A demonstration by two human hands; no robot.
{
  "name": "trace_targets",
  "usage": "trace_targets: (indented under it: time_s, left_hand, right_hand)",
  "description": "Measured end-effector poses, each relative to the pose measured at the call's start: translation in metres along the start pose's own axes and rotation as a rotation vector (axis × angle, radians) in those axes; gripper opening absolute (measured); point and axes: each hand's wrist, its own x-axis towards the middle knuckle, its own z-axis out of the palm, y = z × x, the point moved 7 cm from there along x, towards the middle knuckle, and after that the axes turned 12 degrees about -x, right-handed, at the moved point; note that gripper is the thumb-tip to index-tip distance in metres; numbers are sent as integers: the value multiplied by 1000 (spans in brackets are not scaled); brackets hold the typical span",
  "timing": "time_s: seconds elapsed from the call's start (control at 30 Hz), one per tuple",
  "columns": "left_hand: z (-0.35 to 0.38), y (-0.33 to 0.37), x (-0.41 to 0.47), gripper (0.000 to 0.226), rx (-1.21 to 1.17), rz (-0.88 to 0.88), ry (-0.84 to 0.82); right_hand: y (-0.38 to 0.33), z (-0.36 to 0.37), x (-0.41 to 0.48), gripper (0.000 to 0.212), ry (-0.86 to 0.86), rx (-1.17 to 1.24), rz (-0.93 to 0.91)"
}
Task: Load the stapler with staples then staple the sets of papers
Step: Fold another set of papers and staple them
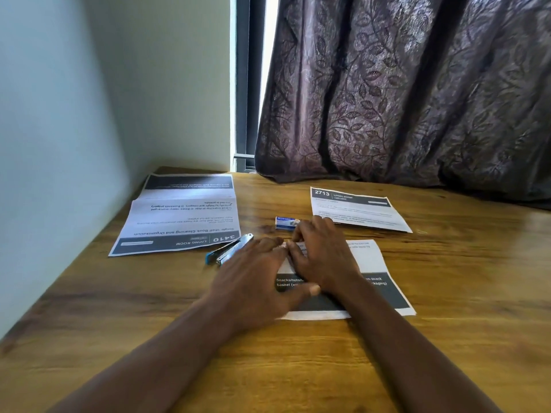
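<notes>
Left of the near paper set [376, 263], the blue-and-silver stapler [229, 253] lay with its arms parted, against the 3410 sheet [185, 213]. Beyond the set sat the small staple box [286, 222] and the 2713 sheet [357, 208]. Both hands covered the set: left hand [256, 281] flat, fingers straight, close together; right hand [319, 257] bent over its far-left corner, perhaps pinching, though blur hid that.

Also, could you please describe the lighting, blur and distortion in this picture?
Head view: daylight comes through the gap beside the curtain, leaving a soft sheen on the table; wide-angle stretches the corners; the 2713 sheet has illegible small print.
</notes>
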Motion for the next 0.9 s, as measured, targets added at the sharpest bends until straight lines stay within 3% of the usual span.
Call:
trace_targets:
  time_s: [0.13,0.23,0.33,0.6,0.7,0.8,0.9]
  left_hand:
    - [-42,-16,-2,53,110,-22,340]
    - [-50,-43,-5,59,180,-263,277]
    - [-48,-59,-6,64,205,-387,183]
    - [-50,-60,-3,43,53,-316,296]
    - [-57,-58,-2,26,-220,-247,469]
    - [-57,-67,-2,11,-742,-324,597]
    - [-49,-76,-2,34,-1176,-406,632]
  right_hand:
    - [1,-4,-2,15,45,66,-14]
    - [1,-3,-3,21,77,83,-49]
    - [3,1,0,29,79,53,-67]
    - [7,5,2,29,97,114,-67]
    - [8,2,1,25,115,144,-71]
    - [9,1,0,23,126,149,-74]
    - [8,-2,-1,20,154,171,-81]
